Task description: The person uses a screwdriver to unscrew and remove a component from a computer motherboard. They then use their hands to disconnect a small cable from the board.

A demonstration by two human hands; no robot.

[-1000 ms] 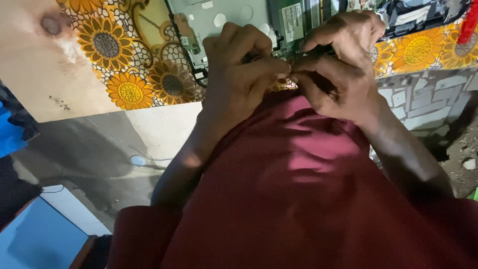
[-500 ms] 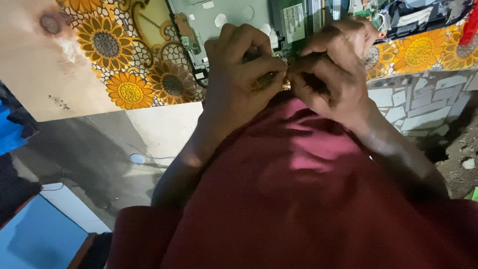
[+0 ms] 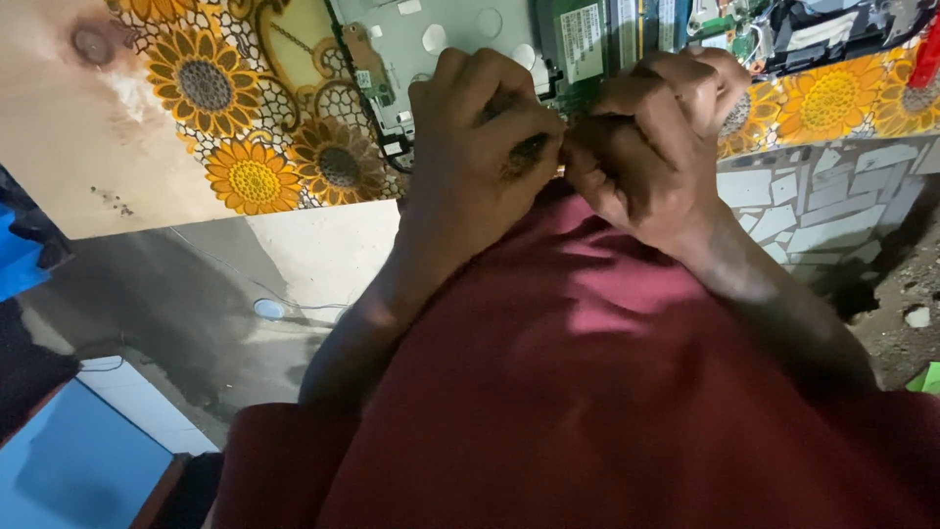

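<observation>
Resting over the red shirt (image 3: 607, 392), the left hand (image 3: 480, 167) and right hand (image 3: 651, 147) are pressing together, both pinching a small dark part (image 3: 529, 152) between fingertips, probably for steadiness; beyond them the opened laptop chassis (image 3: 460, 39) is lying on the sunflower cloth (image 3: 245, 147).

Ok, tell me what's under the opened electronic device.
The opened device lies on a sunflower-patterned cloth. Both hands, left hand and right hand, cover its near edge.

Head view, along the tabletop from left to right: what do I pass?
Bare wooden board → sunflower-patterned cloth → opened grey device shell → left hand → right hand → red object at the right edge.
</observation>
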